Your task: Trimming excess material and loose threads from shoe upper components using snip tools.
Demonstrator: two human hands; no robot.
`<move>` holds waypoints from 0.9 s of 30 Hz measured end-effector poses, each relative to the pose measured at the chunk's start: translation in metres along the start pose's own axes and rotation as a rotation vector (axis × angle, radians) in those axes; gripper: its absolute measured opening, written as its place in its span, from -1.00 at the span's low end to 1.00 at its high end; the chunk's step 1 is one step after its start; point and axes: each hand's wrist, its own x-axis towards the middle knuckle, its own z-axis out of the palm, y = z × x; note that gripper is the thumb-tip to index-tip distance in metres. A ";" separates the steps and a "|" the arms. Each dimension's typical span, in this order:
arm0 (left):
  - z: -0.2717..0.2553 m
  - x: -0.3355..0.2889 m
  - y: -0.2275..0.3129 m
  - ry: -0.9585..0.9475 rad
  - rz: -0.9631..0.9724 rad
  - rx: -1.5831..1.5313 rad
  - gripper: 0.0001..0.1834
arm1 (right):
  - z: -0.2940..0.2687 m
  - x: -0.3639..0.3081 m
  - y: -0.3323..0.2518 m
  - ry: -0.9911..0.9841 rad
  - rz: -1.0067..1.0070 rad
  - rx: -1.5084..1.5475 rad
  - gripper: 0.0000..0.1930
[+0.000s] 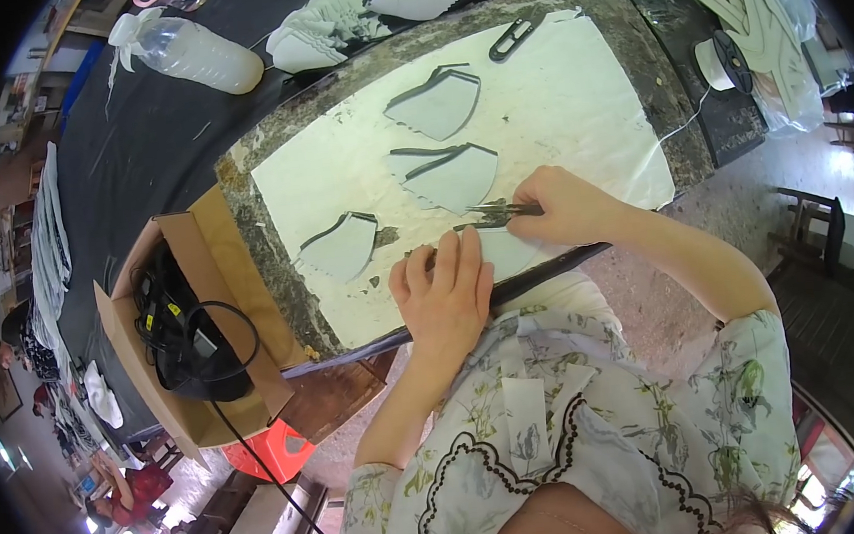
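Note:
My right hand [554,203] is closed round a slim dark metal tool with two narrow prongs, perhaps tweezers or thread snips [505,209]. Its tips point left, just above a pale grey cut piece [508,248] at the near edge of the white sheet. On the left side of that piece lies my left hand [446,291], fingers stretched out flat. Farther up the sheet are three similar grey pieces with notched edges and dark strips: one at the top [437,105], one in the middle [450,178] and one at the left [343,247].
A white sheet [321,135] covers a worn board [264,230]. A black tool [512,39] lies at its far edge. Around it are a plastic bottle [200,54], stacked grey pieces [328,26], a thread spool [714,65] and a cardboard box [181,392] holding black cables.

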 end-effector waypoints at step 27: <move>-0.014 0.021 0.000 -0.163 0.373 0.206 -0.38 | -0.015 -0.006 0.000 0.038 0.000 -0.156 -0.73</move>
